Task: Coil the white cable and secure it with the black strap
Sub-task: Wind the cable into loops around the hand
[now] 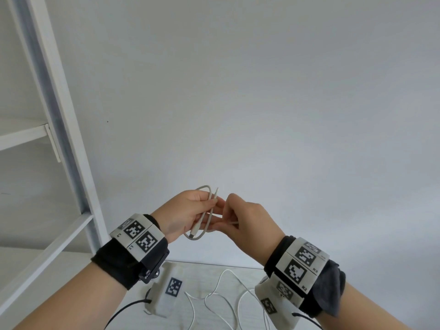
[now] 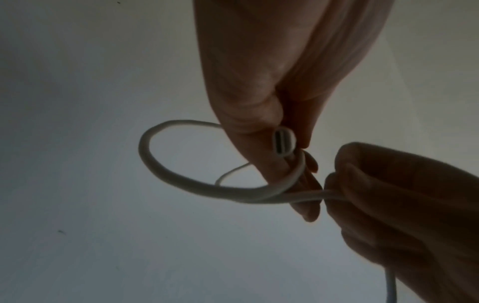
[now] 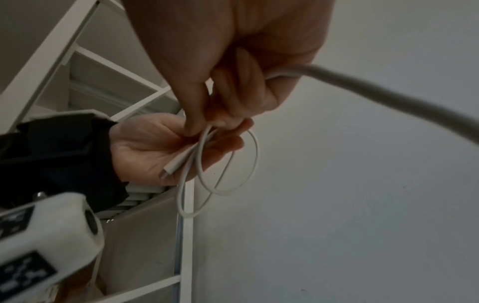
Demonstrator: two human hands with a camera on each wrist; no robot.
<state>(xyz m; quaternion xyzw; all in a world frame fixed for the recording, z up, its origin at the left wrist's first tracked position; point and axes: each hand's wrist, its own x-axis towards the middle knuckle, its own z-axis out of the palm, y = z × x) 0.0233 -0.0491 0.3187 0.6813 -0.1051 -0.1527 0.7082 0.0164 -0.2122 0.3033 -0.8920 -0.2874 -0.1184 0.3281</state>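
Note:
The white cable (image 1: 205,210) is held up in front of the wall in small loops. My left hand (image 1: 188,213) grips the loops, with the plug end (image 2: 283,143) lying against its palm. My right hand (image 1: 240,217) pinches the cable strand just right of the left fingers; the strand runs through its fist (image 3: 337,82) and away. One loop (image 2: 181,162) hangs below the left thumb, and two loops (image 3: 228,164) show under the left palm. The rest of the cable (image 1: 223,296) trails on the table below. I see no black strap in any view.
A white shelf frame (image 1: 59,129) stands at the left against the plain wall. A white tagged box (image 1: 166,289) with a black lead lies on the pale table (image 1: 204,272) under my wrists.

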